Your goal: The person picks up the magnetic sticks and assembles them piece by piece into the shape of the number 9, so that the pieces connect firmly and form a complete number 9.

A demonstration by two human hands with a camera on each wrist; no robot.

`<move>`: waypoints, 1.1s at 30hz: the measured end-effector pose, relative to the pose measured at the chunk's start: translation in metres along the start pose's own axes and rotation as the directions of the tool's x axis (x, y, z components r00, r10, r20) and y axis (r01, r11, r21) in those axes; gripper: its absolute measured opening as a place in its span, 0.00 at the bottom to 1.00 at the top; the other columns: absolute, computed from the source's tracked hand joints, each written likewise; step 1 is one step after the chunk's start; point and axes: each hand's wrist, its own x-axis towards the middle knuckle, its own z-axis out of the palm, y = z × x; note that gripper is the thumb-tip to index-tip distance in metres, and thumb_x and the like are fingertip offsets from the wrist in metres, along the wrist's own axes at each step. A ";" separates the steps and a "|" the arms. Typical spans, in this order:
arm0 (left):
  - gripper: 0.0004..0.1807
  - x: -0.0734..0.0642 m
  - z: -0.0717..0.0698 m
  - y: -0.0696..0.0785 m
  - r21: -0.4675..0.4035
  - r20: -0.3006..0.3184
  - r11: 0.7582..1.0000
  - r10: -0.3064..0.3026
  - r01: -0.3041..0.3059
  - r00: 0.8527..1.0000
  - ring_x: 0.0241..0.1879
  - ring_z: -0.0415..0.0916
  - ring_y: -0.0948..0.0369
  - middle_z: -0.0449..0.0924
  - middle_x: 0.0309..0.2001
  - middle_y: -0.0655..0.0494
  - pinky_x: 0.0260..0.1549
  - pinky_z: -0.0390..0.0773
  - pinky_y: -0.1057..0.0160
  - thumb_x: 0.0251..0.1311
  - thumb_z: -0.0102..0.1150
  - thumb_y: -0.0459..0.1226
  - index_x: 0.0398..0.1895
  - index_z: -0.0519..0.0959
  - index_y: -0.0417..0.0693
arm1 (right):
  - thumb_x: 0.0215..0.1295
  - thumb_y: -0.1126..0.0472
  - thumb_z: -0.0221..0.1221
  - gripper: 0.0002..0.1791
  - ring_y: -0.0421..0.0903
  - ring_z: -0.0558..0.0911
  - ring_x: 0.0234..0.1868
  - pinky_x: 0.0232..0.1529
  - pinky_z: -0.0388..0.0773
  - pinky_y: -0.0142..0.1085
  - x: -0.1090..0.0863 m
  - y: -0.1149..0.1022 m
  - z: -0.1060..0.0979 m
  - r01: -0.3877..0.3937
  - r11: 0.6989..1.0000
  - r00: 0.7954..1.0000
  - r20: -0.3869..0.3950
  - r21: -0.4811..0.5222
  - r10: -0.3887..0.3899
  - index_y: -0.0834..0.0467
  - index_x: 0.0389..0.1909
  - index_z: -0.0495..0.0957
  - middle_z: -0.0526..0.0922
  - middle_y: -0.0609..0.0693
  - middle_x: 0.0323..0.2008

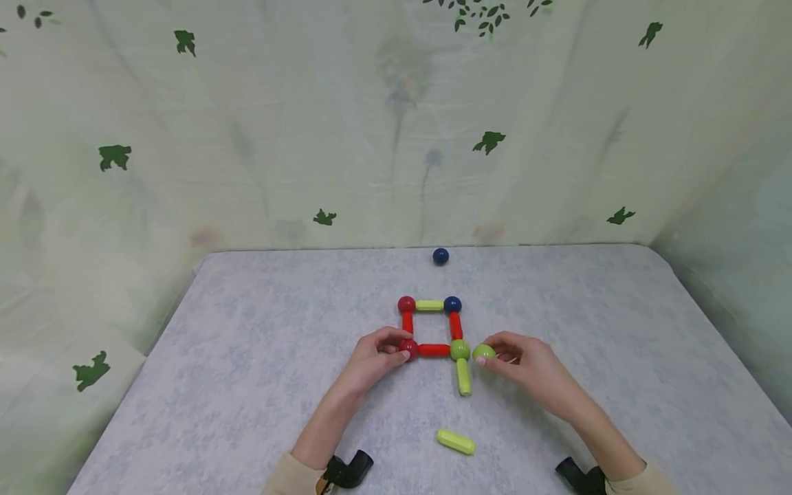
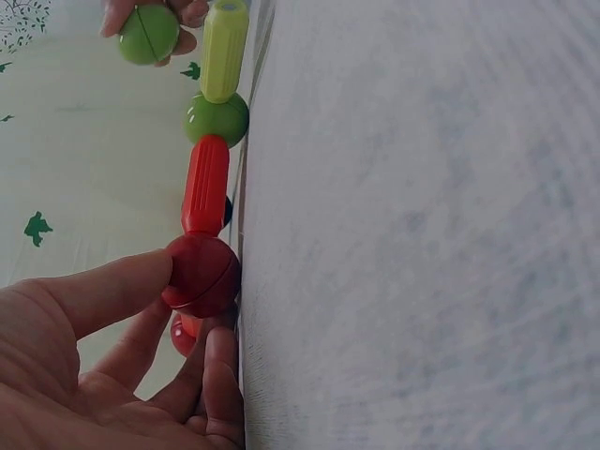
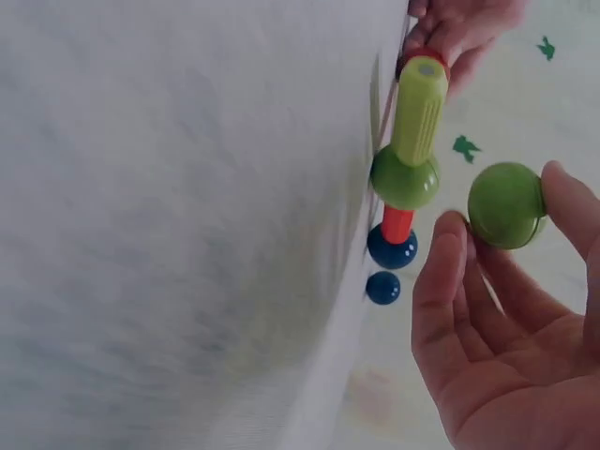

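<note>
A square of rods and balls lies on the table: red balls at its two left corners, a dark blue ball (image 1: pixel 453 304) far right, a green ball (image 1: pixel 460 350) near right. Three sides are red rods (image 1: pixel 434 350); the far one is a yellow-green rod (image 1: pixel 430 304). Another yellow-green rod (image 1: pixel 463 377) points toward me from the green corner. With thumb and fingers, my left hand (image 1: pixel 370 357) holds the near-left red ball (image 2: pixel 202 275). A loose green ball (image 3: pixel 506 204) is pinched in my right hand (image 1: pixel 529 364), just right of the green corner and apart from it.
Nearer to me lies a loose yellow-green rod (image 1: pixel 456 441). A second dark blue ball (image 1: pixel 441 256) sits at the table's far edge. Behind the grey cloth-covered table (image 1: pixel 260 309) hangs a pale curtain (image 1: pixel 272 137) with green leaf shapes.
</note>
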 end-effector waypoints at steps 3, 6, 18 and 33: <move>0.16 0.000 0.000 -0.001 0.009 0.002 1.000 0.001 -0.001 1.000 0.44 0.70 0.54 0.77 0.47 0.52 0.41 0.74 0.61 0.62 0.61 0.32 0.53 0.81 0.47 | 0.58 0.44 0.68 0.21 0.43 0.77 0.37 0.35 0.76 0.37 -0.010 0.003 0.004 -0.058 0.998 0.997 0.043 0.028 0.057 0.53 0.46 0.82 0.81 0.45 0.37; 0.16 0.000 0.000 -0.001 0.013 0.000 1.000 0.010 -0.010 1.000 0.44 0.70 0.53 0.77 0.47 0.52 0.40 0.74 0.61 0.62 0.61 0.32 0.53 0.81 0.47 | 0.58 0.46 0.69 0.21 0.45 0.78 0.32 0.32 0.76 0.37 -0.019 0.007 0.007 -0.097 0.991 0.991 0.100 0.089 0.088 0.56 0.45 0.82 0.81 0.47 0.33; 0.15 0.001 -0.002 0.001 -0.018 -0.002 1.000 0.021 -0.021 1.000 0.43 0.69 0.54 0.77 0.47 0.50 0.40 0.73 0.60 0.62 0.62 0.31 0.52 0.81 0.46 | 0.61 0.48 0.67 0.19 0.45 0.79 0.23 0.28 0.80 0.38 -0.032 0.006 0.026 -0.166 0.976 0.964 0.231 0.144 0.130 0.61 0.38 0.82 0.81 0.49 0.24; 0.16 0.000 0.000 -0.001 -0.021 -0.002 1.000 0.007 -0.007 1.000 0.44 0.69 0.54 0.76 0.48 0.51 0.41 0.74 0.59 0.62 0.63 0.33 0.54 0.81 0.47 | 0.59 0.45 0.68 0.16 0.43 0.76 0.21 0.25 0.76 0.36 -0.030 -0.007 0.036 -0.169 0.986 0.970 0.176 0.003 0.166 0.54 0.33 0.83 0.79 0.46 0.21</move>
